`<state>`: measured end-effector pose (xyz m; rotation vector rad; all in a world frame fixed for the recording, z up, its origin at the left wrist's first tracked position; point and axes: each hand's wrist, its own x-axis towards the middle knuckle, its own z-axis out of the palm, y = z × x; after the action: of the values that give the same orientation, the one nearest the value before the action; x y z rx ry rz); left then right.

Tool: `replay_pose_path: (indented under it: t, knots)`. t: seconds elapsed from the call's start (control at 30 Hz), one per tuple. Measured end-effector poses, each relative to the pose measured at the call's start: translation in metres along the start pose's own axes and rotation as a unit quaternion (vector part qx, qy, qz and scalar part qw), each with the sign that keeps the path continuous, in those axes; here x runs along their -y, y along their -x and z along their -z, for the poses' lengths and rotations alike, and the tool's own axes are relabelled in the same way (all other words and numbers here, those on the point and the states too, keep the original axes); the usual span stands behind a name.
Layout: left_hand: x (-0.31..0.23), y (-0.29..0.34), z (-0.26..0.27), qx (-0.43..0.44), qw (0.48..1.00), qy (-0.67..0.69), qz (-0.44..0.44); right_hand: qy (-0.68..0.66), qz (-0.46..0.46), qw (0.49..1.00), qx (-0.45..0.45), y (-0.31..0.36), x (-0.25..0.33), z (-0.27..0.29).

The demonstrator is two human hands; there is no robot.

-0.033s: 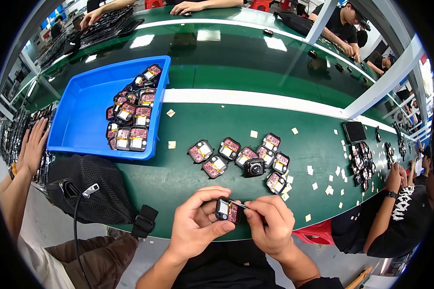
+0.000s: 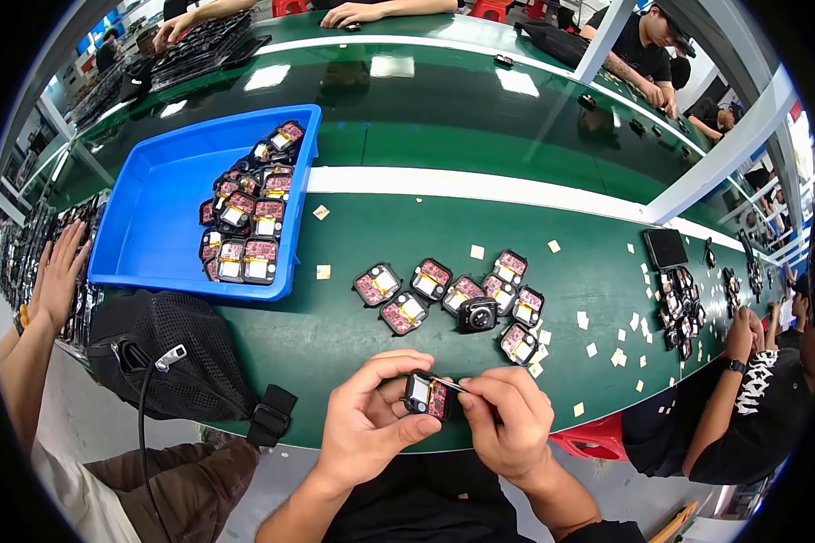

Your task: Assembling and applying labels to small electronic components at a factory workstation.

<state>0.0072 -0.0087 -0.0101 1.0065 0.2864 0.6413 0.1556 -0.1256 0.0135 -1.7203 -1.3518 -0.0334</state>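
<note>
Head view: we note left hand (image 2: 364, 423), fingers clamped around black-rimmed module (image 2: 422, 391); right hand (image 2: 512, 421), fingertips pinched on thin tool (image 2: 454, 385) at its edge; similar modules (image 2: 430, 279) lie beyond the fingers.

Bin (image 2: 158, 213) behind bag (image 2: 181, 371) (both left), devices (image 2: 377, 284) on table (image 2: 312, 339), paper squares (image 2: 582, 320) mostly right

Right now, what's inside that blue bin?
The blue bin holds small black-framed, red-and-white electronic units, heaped along its right side. The left part of its floor shows bare. Whatever lies under the top units is covered, so I can't give a full count.
</note>
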Motion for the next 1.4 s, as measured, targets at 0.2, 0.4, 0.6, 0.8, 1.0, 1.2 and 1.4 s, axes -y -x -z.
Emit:
replay_pose_path:
  t: [0.2, 0.4, 0.6, 0.8, 1.0, 1.2, 1.4]
  knots:
    - [0.0, 0.0, 0.0, 0.001, 1.0, -0.002, 0.0, 0.01, 0.019, 1.0, 0.006, -0.002, -0.002, 0.002]
    - [0.0, 0.0, 0.001, 0.003, 1.0, -0.003, -0.005, 0.0, 0.03, 0.999, 0.009, -0.002, -0.003, 0.004]
    - [0.0, -0.001, 0.0, 0.005, 1.0, -0.004, -0.005, -0.012, 0.015, 1.0, 0.017, -0.001, -0.003, 0.003]
    - [0.0, 0.0, 0.0, -0.001, 1.0, 0.003, 0.0, 0.011, 0.005, 1.0, 0.004, 0.002, -0.001, -0.002]
    - [0.002, 0.0, -0.001, -0.008, 1.0, 0.004, -0.009, 0.086, 0.07, 0.994, 0.001, 0.003, -0.004, -0.004]
    - [-0.001, 0.0, -0.002, -0.024, 1.0, -0.014, -0.012, 0.114, 0.091, 0.989, 0.013, -0.002, -0.002, -0.002]
    - [-0.016, -0.001, 0.009, -0.064, 0.994, -0.011, -0.082, -0.028, -0.01, 0.999, 0.019, -0.01, -0.004, -0.002]
